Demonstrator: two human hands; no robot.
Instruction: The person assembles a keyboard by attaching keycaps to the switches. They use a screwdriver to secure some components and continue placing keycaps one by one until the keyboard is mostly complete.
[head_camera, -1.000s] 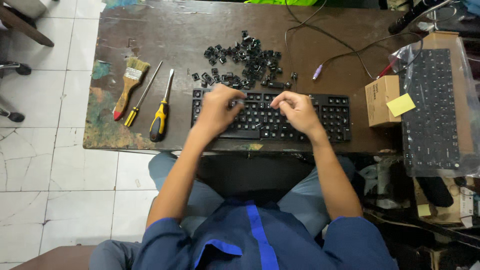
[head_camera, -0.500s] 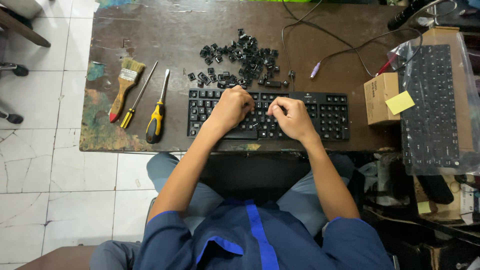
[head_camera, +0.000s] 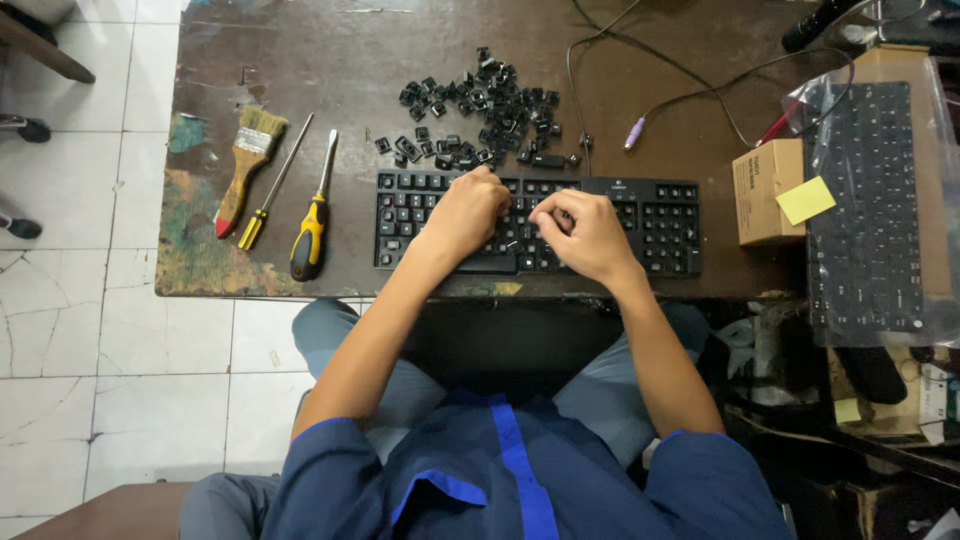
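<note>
Left of frame: paintbrush, two screwdrivers. Centre: black keyboard on table; left hand curled flat on keys, right hand pinched, contents unclear. Risk: sleeve or wrist scatters loose keycap pile just above.

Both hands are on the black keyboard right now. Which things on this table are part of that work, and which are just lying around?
In the work: keyboard, left hand, right hand, both resting on its keys; loose keycaps piled just behind it.

Lying about: paintbrush, thin screwdriver, yellow-handled screwdriver, cardboard box, bagged keyboard, cables.
</note>
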